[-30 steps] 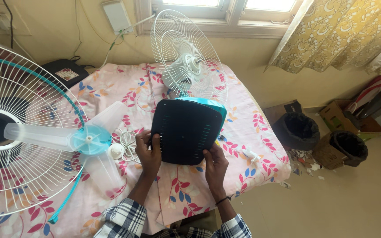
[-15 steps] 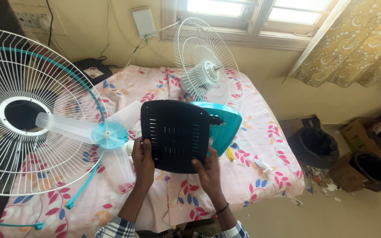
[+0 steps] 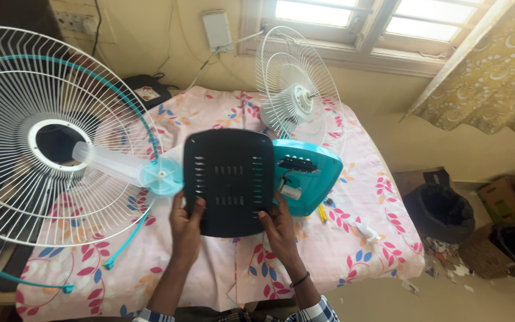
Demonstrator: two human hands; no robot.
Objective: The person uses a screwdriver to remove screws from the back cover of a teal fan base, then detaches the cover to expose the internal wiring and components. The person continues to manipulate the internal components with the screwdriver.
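1. Black cover, vented and squarish, is up off the bed in both my hands, flat face toward me, in front of the teal base.
2. My left hand clamps the cover's lower left edge, fingers closed on it, thumb on the face. My right hand clamps the lower right corner the same way.
3. Change: half a second ago the cover overlapped most of the base. Now it sits further left and the base's open side shows, with a switch strip and small parts inside. I judge the cover is coming away from the base, not seated on it.
4. The view has also swung in closer; my grip on both sides looks the same as before.
5. Just left of the cover: clear blade hub with a pale blade running to the big wire guard, teal rim around it.
6. Behind the base: second guard with white motor, standing upright.
7. Surface: bed with pink floral sheet; small bits lie right of the base, too small to tell.
8. Room: window and yellow curtain at top right, wall box with cable, two dark bins and cardboard on the floor to the right.
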